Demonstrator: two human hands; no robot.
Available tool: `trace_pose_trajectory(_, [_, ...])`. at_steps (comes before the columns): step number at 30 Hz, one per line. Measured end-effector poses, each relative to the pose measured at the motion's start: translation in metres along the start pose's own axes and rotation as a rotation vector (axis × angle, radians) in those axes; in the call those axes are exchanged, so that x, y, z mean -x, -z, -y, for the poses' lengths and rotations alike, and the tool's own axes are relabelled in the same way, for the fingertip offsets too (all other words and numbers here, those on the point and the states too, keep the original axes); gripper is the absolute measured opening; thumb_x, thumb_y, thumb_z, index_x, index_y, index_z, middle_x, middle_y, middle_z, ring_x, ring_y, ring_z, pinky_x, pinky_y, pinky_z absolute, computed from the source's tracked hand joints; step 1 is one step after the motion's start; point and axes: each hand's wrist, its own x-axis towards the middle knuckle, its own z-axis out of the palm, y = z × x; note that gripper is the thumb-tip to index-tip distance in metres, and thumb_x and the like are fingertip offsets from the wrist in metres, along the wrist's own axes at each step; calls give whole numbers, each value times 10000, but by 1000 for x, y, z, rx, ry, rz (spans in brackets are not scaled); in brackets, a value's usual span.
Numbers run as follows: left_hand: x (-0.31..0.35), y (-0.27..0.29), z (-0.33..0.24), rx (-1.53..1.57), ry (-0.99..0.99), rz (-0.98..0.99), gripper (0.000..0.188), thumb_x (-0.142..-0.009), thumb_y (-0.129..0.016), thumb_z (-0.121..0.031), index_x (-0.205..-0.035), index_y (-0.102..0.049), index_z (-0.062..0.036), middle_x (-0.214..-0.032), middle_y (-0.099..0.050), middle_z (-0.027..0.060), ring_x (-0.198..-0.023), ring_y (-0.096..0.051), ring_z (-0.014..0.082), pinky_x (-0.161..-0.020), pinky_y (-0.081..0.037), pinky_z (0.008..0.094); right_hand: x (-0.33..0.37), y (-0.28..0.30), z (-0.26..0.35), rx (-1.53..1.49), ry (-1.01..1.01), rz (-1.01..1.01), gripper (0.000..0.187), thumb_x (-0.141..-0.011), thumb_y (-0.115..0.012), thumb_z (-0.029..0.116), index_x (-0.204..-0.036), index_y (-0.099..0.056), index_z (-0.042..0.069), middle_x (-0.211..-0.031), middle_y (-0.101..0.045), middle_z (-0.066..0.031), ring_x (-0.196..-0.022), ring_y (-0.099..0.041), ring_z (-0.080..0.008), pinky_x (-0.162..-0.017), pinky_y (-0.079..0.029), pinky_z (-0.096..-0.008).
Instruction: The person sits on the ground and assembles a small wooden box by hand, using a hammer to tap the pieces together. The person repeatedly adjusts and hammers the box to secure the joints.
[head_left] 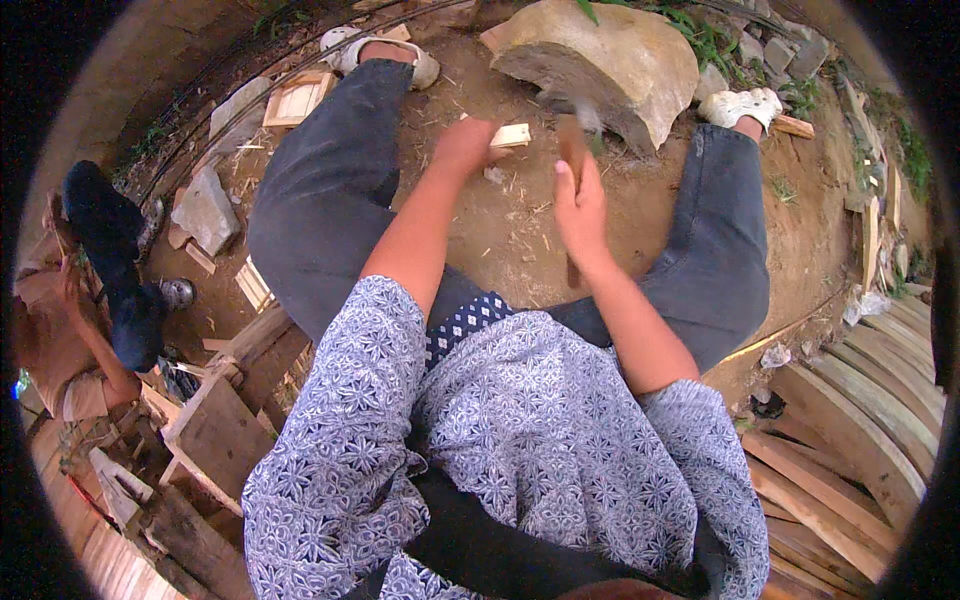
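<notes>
My right hand (582, 208) is wrapped round the wooden handle of a hammer (571, 143). Its metal head is smeared by motion in front of a big tan rock (598, 55), and the handle's lower end shows below my wrist. To the left, my left hand (467, 146) grips a small pale wooden piece (512, 135), which sticks out to the right from my fingers. That hand is slightly blurred, and the far part of the piece is hidden by it. Both hands are above the dirt ground between my spread legs.
A pale wooden frame (298, 98) lies by my left foot. A grey stone (206, 212) sits beyond my left leg, near another person (85, 330) seated at the left. Rough timber (220, 430) stands at lower left; long planks (850, 420) are stacked at lower right.
</notes>
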Motion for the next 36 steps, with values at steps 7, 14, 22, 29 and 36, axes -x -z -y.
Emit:
trace_pose_trajectory(7, [1,-6,6,103,-36,-109,390,-776,-787,-402,-1034,-733,-115,-959,-718,171,-896,-696,358,-800,-551,468,-2,-11,-52,110,82,-75,433,-1006,-506,278,-1386,-493,70,-1209,-612,-296,-1073,-622,-450,-902,-491,-477])
trace_pose_trajectory(14, [0,-2,4,205,44,-63,392,-744,-811,-354,-1047,-730,-118,-1023,-709,156,-977,-674,347,-853,-520,463,-17,-3,-57,60,-160,150,399,-996,-567,378,-1194,-572,31,-793,-620,-93,-641,-579,-183,-598,-495,-352])
trace_pose_trajectory(22, [30,72,-56,98,-441,-669,364,-621,-813,-106,-952,-687,-189,-1165,-629,-12,-1217,-535,280,-1087,-345,587,-46,47,-2,-735,-372,-200,551,-973,-561,536,-1248,-469,67,-975,-644,-117,-484,-417,-63,-430,-372,-231])
trace_pose_trajectory(29, [75,108,-76,-113,-860,-796,159,-740,-716,-175,-874,-639,-212,-1171,-630,-46,-1189,-542,239,-1116,-331,559,-44,81,27,-999,-276,-186,558,-877,-750,407,-1222,-444,95,-916,-637,-95,-465,-431,-61,-413,-376,-226])
trace_pose_trajectory(36, [99,96,-80,-50,-448,-781,617,-740,-766,-182,-1311,-542,-246,-1455,-418,138,-1343,-391,324,-1155,-254,524,-32,83,35,-820,-294,-105,594,-807,-829,271,-1238,-482,57,-790,-565,-15,-482,-439,-60,-413,-362,-224])
